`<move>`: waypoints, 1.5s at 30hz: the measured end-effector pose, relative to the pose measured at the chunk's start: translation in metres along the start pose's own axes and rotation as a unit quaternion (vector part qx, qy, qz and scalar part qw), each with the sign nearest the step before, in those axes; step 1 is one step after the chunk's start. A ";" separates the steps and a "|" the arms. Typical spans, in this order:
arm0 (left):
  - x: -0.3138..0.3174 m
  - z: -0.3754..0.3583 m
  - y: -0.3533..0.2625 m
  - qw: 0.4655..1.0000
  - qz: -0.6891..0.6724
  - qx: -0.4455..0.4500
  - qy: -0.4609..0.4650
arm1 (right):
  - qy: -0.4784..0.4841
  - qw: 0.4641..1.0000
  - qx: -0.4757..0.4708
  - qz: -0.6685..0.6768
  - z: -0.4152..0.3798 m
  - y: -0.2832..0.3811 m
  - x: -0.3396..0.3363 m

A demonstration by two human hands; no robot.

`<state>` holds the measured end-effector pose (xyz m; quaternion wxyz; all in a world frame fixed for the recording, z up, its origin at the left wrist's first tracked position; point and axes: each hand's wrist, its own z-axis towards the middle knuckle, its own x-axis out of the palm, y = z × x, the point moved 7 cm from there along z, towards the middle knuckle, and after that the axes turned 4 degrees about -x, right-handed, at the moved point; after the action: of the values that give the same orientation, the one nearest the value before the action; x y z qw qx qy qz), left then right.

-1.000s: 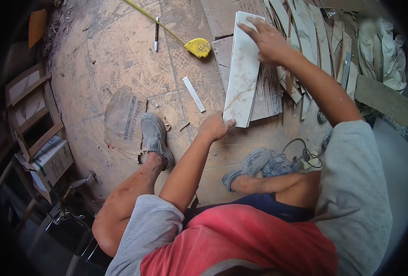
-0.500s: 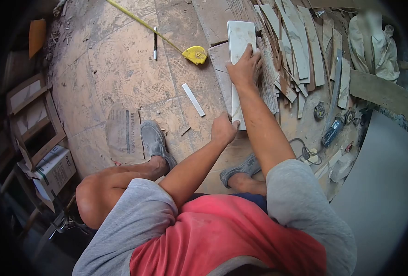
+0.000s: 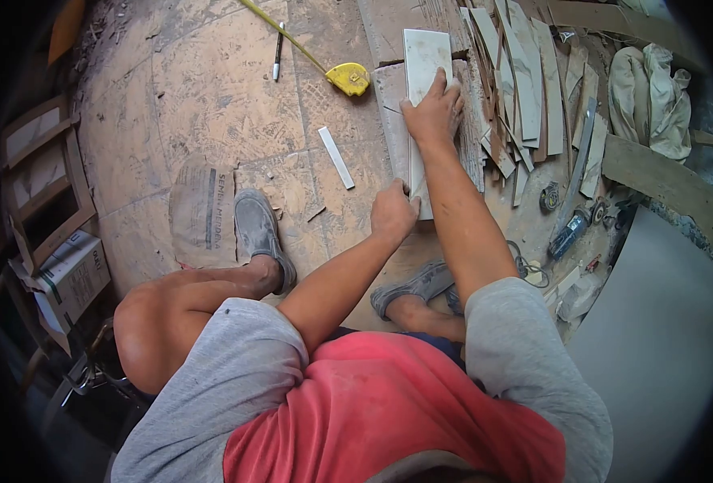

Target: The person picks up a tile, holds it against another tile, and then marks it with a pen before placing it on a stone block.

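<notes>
A long white tile strip [image 3: 427, 52] lies lengthwise on a dusty board [image 3: 389, 84]. My right hand [image 3: 434, 113] is closed across its middle, thumb on the left side and fingers over the right. At the near end my left hand [image 3: 395, 212] grips the strip's left edge and corner, thumb and fingers drawn together. A thin line runs along that left edge. On the floor to the left are a small white offcut [image 3: 336, 158], a yellow tape measure [image 3: 348, 79] with its blade pulled out, and a marker pen [image 3: 278, 52].
Several cut tile strips [image 3: 546, 88] are piled right of the board. Beyond them lie a blue angle grinder [image 3: 568, 234], a crumpled pale sack [image 3: 653, 101] and a large grey sheet [image 3: 662, 322]. A carton [image 3: 75, 278] and frames [image 3: 47, 177] stand at left.
The view has shifted slightly, moving the floor items a little. Both hands keep their hold on the tile strip, with the left fingers slightly readjusted at its near end.
</notes>
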<state>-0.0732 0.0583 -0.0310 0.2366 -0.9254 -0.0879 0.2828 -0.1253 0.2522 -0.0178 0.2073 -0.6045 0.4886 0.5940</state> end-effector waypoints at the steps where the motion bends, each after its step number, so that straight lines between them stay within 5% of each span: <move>1: -0.001 0.000 0.000 1.000 -0.002 -0.001 -0.002 | 0.000 1.000 -0.003 0.000 0.000 0.001 0.000; 16: -0.004 0.003 0.010 0.995 -0.083 -0.043 -0.023 | 0.012 0.999 0.027 0.016 -0.002 -0.001 -0.004; 18: -0.017 0.007 0.008 0.979 -0.167 0.022 -0.115 | -0.071 0.992 -0.004 0.104 -0.017 -0.013 -0.015; 20: -0.023 0.026 0.007 0.944 -0.291 0.077 -0.134 | -0.054 0.989 0.019 0.135 -0.031 -0.034 -0.021; 25: -0.037 0.049 -0.029 0.859 -0.504 0.086 -0.001 | -0.010 0.993 0.020 0.113 -0.083 -0.048 -0.018; 31: -0.039 0.061 -0.042 0.921 -0.356 0.160 0.004 | -0.019 0.999 0.028 0.042 -0.106 -0.043 -0.003; 45: -0.029 0.075 -0.038 0.907 -0.396 0.141 -0.018 | -0.049 0.997 0.055 0.024 -0.110 -0.036 -0.002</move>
<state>-0.1402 0.1116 -0.0534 0.4559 -0.7661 -0.4107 0.1915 -0.0380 0.1773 -0.0050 0.2501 -0.5504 0.5242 0.5997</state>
